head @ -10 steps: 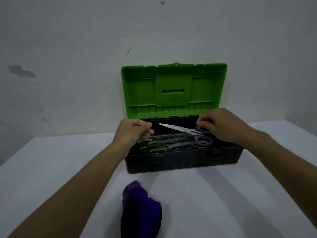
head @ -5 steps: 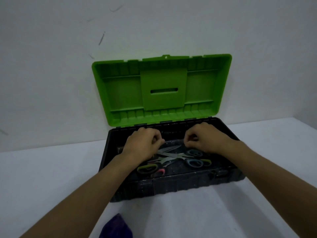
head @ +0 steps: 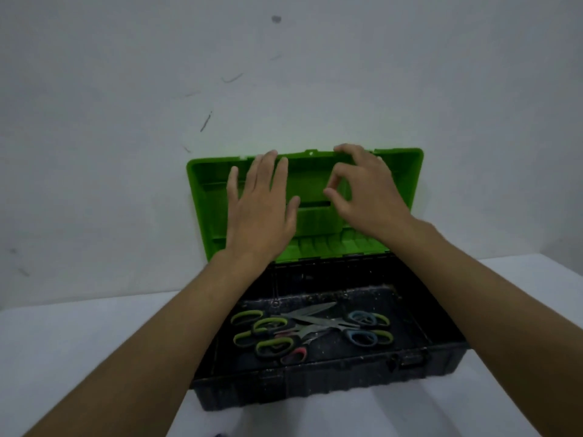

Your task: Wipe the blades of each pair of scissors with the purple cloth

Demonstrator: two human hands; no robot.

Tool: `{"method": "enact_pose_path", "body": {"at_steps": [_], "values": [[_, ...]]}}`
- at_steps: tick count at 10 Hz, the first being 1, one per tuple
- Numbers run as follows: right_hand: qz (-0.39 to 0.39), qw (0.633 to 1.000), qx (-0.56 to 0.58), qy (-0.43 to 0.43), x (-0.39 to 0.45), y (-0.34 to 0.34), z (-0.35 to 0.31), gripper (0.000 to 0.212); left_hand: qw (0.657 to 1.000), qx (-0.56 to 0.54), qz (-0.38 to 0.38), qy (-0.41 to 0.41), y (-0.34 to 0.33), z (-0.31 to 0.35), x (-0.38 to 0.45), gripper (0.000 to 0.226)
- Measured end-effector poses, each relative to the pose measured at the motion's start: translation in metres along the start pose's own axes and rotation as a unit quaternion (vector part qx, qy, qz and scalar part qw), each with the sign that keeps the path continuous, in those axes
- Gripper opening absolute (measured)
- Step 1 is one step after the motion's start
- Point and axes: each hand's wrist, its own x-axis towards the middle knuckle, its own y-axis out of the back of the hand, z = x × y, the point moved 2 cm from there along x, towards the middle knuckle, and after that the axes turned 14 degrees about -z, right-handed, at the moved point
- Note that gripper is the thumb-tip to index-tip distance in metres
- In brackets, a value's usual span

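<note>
Both hands are raised in front of the upright green lid (head: 400,181) of the toolbox (head: 331,386). The left hand (head: 262,209) is spread wide, fingers straight and pointing up, its fingertips reaching the lid's top edge; whether the palm lies flat against the lid cannot be told. The right hand (head: 366,190), just beside it, has relaxed fingers: the upper ones reach the lid's top rim, while the thumb and forefinger curve toward each other with a gap between them and nothing in it. Neither hand holds anything.

Below both hands and nearer the person, the black tray of the toolbox stands open on the white worktop (head: 79,342). The scissors (head: 303,329) lie inside on its floor in a loose pile, blades crossing in the middle. Under the left forearm lie pairs with lime-green and black handles (head: 271,345) and one pink handle (head: 295,354); under the right hand lies a pair with blue-grey and green handles (head: 367,326). A dark latch (head: 407,361) sits on the front wall below the right forearm.

The purple cloth is barely in view, if at all; a dark speck at the bottom edge is too small to identify.
</note>
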Motion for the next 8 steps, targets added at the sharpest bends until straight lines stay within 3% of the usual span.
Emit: {"method": "enact_pose_path", "body": {"at_steps": [2,3,4,5,6,7,8], "values": [[0.085,0.996,0.014,0.005,-0.056,0.022,-0.028,0.028,0.99,-0.049,0.133,0.004,0.039,0.008,-0.032,0.027],[0.118,0.993,0.029,0.006,-0.116,0.01,-0.038,0.027,0.985,-0.08,0.153,-0.006,0.039,0.014,-0.078,0.014],[0.108,0.992,0.067,-0.014,-0.179,-0.017,-0.047,0.033,0.988,-0.079,0.131,-0.02,0.029,0.025,-0.127,0.011],[0.054,0.995,0.068,-0.04,-0.224,-0.041,-0.051,0.037,0.995,-0.08,0.059,-0.027,0.013,0.032,-0.166,0.008],[-0.058,0.992,0.077,-0.083,-0.248,-0.043,-0.053,0.039,0.993,-0.085,-0.067,-0.044,0.0,0.038,-0.198,0.018],[-0.099,0.989,0.049,-0.094,-0.257,-0.028,-0.059,0.046,0.986,-0.131,-0.078,-0.059,0.011,0.031,-0.221,0.023],[-0.033,0.997,0.044,-0.062,-0.25,0.006,-0.072,0.047,0.991,-0.114,-0.008,-0.065,0.043,0.024,-0.227,0.035]]}}
